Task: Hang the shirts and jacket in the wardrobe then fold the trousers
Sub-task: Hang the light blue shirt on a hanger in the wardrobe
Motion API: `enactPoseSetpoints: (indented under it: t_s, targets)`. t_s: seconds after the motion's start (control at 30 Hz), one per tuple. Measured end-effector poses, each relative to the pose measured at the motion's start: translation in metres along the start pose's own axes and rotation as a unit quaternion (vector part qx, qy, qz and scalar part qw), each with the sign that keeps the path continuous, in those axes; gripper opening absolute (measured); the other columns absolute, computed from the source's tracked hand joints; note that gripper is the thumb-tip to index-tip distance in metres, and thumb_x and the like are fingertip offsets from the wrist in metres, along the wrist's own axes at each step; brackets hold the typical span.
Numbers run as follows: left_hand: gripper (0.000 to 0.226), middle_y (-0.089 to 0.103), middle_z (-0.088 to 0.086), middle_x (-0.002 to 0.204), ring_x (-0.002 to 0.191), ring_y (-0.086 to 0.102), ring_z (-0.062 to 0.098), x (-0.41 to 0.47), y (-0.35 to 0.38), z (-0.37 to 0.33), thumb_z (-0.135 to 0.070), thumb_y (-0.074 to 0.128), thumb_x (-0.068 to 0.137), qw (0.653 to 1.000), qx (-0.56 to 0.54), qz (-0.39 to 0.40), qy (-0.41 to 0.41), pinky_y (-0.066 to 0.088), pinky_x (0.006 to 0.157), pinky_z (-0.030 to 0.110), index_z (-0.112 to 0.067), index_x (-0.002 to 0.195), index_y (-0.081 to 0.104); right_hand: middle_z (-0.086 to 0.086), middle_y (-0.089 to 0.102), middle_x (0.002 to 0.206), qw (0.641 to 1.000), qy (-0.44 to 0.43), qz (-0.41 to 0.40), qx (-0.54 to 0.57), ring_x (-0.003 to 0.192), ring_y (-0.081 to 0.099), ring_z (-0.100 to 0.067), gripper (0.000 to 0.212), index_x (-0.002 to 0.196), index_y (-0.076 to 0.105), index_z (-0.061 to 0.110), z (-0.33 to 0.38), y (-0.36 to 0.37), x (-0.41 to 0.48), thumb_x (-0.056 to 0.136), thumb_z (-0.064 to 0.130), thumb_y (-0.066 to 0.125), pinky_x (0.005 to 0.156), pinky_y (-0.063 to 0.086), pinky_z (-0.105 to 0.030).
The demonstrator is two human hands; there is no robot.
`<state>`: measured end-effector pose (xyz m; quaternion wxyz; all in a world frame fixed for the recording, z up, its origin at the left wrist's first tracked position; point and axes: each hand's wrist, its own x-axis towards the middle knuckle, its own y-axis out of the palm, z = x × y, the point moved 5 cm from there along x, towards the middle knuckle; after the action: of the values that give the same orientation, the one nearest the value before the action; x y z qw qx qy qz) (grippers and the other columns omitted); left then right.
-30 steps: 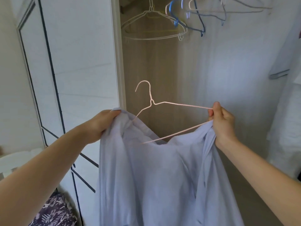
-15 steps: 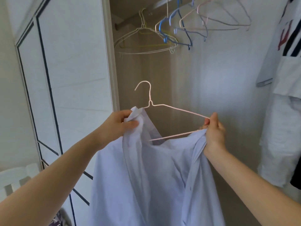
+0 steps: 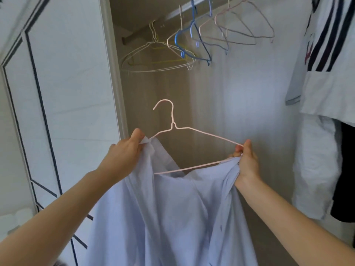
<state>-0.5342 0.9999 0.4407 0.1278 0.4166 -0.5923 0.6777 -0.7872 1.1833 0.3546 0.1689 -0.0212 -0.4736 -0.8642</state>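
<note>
Head view: left of the pink hanger (image 3: 172, 117) stands the white wardrobe door (image 3: 67, 93). At the hanger's left end, the left hand (image 3: 124, 152) pinches the pale blue shirt (image 3: 172, 208), which droops below the hanger. The right hand (image 3: 247, 160) grips the hanger's right corner along with the cloth. The shirt seems half-dressed. Next, draw the right shoulder over the wire, then hook it on the rail (image 3: 138, 33) above the hanger.
</note>
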Motion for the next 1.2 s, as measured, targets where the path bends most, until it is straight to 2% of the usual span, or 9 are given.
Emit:
enactPoseSetpoints:
  t_s: [0.13,0.27,0.37,0.5,0.73,0.83,0.97,1.1,1.2]
  targets:
    - [0.02,0.059,0.008,0.073,0.064,0.053,0.027,0.001,0.008,0.003,-0.021,0.037,0.105,0.999,-0.053,0.002,0.008,0.04,0.058,0.035,-0.016,0.116,0.052,0.006,0.039,0.042,0.999,-0.024,0.032,-0.027,0.033,0.034,-0.009,0.044,0.065,0.046,0.015,0.004,0.008,-0.003,0.1,0.043,0.047,0.039,0.036,-0.016]
    - [0.022,0.063,-0.001,0.082,0.073,0.054,0.019,0.004,0.005,0.009,-0.022,0.04,0.104,0.993,-0.114,-0.019,-0.014,0.039,0.062,0.019,-0.025,0.118,0.057,0.006,0.036,0.043,0.995,-0.02,0.071,-0.065,0.035,0.031,-0.009,0.048,0.059,0.049,0.017,0.001,0.02,-0.008,0.098,0.045,0.05,0.038,0.032,-0.017]
    - [0.023,0.063,-0.013,0.077,0.07,0.057,0.005,0.001,-0.011,0.02,-0.02,0.042,0.102,0.991,-0.124,-0.048,-0.002,0.039,0.064,0.009,-0.031,0.113,0.06,0.008,0.044,0.048,0.972,-0.048,0.099,-0.208,0.04,0.04,-0.006,0.059,0.047,0.058,0.021,0.006,0.028,-0.005,0.096,0.051,0.048,0.041,0.036,-0.016]
    - [0.023,0.063,-0.003,0.082,0.077,0.056,0.02,-0.001,-0.031,0.044,-0.024,0.043,0.103,0.993,-0.102,-0.052,-0.007,0.039,0.068,0.026,-0.034,0.118,0.058,0.002,0.054,0.053,0.924,-0.071,0.111,-0.358,0.05,0.049,-0.009,0.064,0.054,0.063,0.018,0.023,0.042,0.005,0.1,0.053,0.036,0.051,0.04,-0.02]
    - [0.028,0.067,-0.001,0.122,0.099,0.066,0.031,-0.01,-0.047,0.048,-0.023,0.043,0.103,0.995,-0.012,-0.06,0.077,0.05,0.078,0.038,-0.027,0.129,0.053,0.003,0.055,0.06,0.858,-0.106,0.157,-0.477,0.059,0.048,-0.011,0.037,0.062,0.063,0.017,0.026,0.079,0.016,0.095,0.033,0.058,0.058,0.039,-0.025]
    - [0.026,0.066,-0.005,0.101,0.081,0.061,0.022,-0.011,-0.054,0.059,-0.023,0.038,0.104,0.992,-0.053,-0.11,0.041,0.046,0.064,0.025,-0.042,0.119,0.048,0.004,0.058,0.062,0.84,-0.132,0.151,-0.504,0.06,0.05,-0.01,0.035,0.062,0.064,0.019,0.035,0.092,0.023,0.093,0.033,0.06,0.064,0.04,-0.026]
    - [0.026,0.064,0.001,0.088,0.073,0.053,0.006,-0.011,-0.064,0.085,-0.023,0.036,0.105,0.975,-0.129,-0.175,-0.052,0.039,0.063,0.02,-0.044,0.114,0.047,0.009,0.06,0.059,0.814,-0.152,0.189,-0.528,0.059,0.052,-0.008,0.035,0.061,0.065,0.019,0.039,0.102,0.024,0.091,0.038,0.063,0.061,0.041,-0.024]
    - [0.03,0.063,-0.013,0.089,0.074,0.056,0.003,-0.016,-0.065,0.079,-0.022,0.038,0.104,0.989,-0.088,-0.117,-0.005,0.041,0.066,0.017,-0.05,0.113,0.045,0.004,0.06,0.058,0.8,-0.169,0.192,-0.542,0.061,0.054,-0.014,0.037,0.06,0.065,0.019,0.037,0.107,0.027,0.089,0.041,0.064,0.068,0.041,-0.029]
    - [0.036,0.062,-0.019,0.112,0.081,0.061,0.015,-0.025,-0.059,0.066,-0.016,0.041,0.102,0.994,-0.002,-0.068,0.079,0.046,0.067,0.026,-0.045,0.123,0.044,0.011,0.061,0.058,0.81,-0.18,0.177,-0.529,0.062,0.055,-0.01,0.037,0.06,0.065,0.018,0.042,0.113,0.027,0.089,0.04,0.064,0.068,0.04,-0.026]
